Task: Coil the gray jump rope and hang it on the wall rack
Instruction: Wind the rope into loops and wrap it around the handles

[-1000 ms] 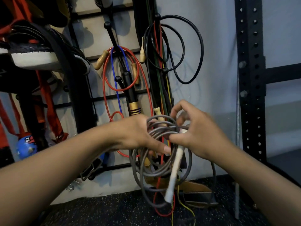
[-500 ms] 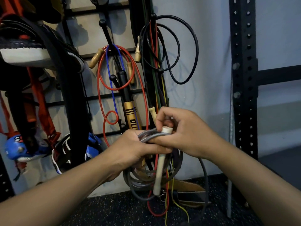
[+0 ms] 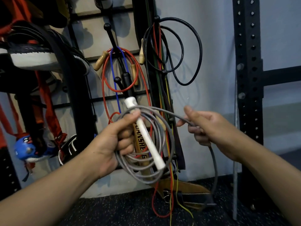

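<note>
The gray jump rope (image 3: 156, 144) lies in several loops gathered in my left hand (image 3: 114, 142), which is shut around the coil and one white handle (image 3: 145, 132). That handle points up and left, its cap above my thumb. A loose strand runs right from the coil to my right hand (image 3: 206, 128), which pinches it between thumb and fingers; from there the strand drops toward the floor. The wall rack (image 3: 110, 38), black bars with ball-tipped pegs, is right behind the coil.
Red and blue ropes with wooden handles (image 3: 123, 70) hang on a peg. Black cable loops (image 3: 177, 51) and coloured bands hang to the right. Shoes and gloves (image 3: 32, 53) fill the left. A black perforated upright (image 3: 247, 95) stands at right; a leather belt (image 3: 182, 191) lies on the floor.
My hands have parted: the right one moved to the right, drawing out a strand. The left keeps the coil and has tilted the white handle up.
</note>
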Available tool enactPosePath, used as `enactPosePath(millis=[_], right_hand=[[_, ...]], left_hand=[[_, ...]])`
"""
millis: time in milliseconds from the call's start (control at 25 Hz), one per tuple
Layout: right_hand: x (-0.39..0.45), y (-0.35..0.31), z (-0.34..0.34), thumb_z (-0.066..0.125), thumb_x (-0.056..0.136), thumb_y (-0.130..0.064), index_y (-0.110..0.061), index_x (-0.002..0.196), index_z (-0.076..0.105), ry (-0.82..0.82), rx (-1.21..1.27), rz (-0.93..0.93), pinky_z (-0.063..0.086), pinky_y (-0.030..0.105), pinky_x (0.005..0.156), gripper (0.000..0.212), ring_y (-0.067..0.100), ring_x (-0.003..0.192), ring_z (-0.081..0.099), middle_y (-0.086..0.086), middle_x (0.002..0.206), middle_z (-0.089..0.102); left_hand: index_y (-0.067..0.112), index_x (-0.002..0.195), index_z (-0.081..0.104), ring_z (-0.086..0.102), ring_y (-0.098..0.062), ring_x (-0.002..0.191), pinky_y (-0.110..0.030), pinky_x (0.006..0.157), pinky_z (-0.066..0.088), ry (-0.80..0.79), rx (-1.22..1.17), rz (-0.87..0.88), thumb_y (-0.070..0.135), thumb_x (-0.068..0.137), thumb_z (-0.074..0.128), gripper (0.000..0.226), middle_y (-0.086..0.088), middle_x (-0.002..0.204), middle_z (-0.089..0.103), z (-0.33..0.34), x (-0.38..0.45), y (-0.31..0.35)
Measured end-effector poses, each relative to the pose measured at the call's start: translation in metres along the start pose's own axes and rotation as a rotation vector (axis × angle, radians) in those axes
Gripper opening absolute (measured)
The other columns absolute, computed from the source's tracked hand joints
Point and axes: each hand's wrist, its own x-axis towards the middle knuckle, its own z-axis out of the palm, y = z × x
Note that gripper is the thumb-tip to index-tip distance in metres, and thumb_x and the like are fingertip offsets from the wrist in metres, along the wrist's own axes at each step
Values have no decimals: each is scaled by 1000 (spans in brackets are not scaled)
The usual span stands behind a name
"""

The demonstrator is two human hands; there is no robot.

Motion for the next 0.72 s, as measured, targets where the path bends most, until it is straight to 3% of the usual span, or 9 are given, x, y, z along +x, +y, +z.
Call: enactPosePath(millis=[160,280,400,480,600,720], right_hand=[[0,9,35,62,63,-91,-36,97,79,-117,128,9,33,28,54,66,11,55,38,-9,64,50],[1,14,67,73,64,-82,-27,99,78,-92,262,-28,42,30,58,65,16,58,44,-4,67,51],[1,12,76,76,72,-71,-14,99,75,83,294,-43,37,19,41,63,8,45,41,-8,55,45],[0,13,77,75,74,-68,-16,94,75,143,295,-35,34,18,38,56,8,43,37,-7,53,42],[0,14,79,74,79,-60,-33,79,79,94,354,21,36,18,39,27,8,42,41,-6,53,46],[0,16,74,72,85,-53,-33,70,76,34,360,71,37,16,38,25,5,39,42,-8,51,48]], left_hand=[[21,67,67,23,-3,25,-18,29,23,122,-289,140,37,75,82,24,9,37,31,18,5,-4],[21,67,68,27,-4,26,-18,30,33,196,-393,160,40,71,83,25,8,39,31,35,7,-9],[21,73,69,39,-5,29,-19,38,47,240,-381,137,43,70,83,26,9,41,35,40,8,-9],[20,74,68,48,-6,36,-22,43,52,234,-343,103,44,72,83,28,8,47,45,37,6,-9],[16,66,76,64,-12,45,-26,46,57,225,-268,43,43,68,85,28,4,56,62,25,2,-13],[17,78,85,73,-14,58,-29,53,61,183,-141,6,41,61,90,30,1,70,74,8,-3,-14]])
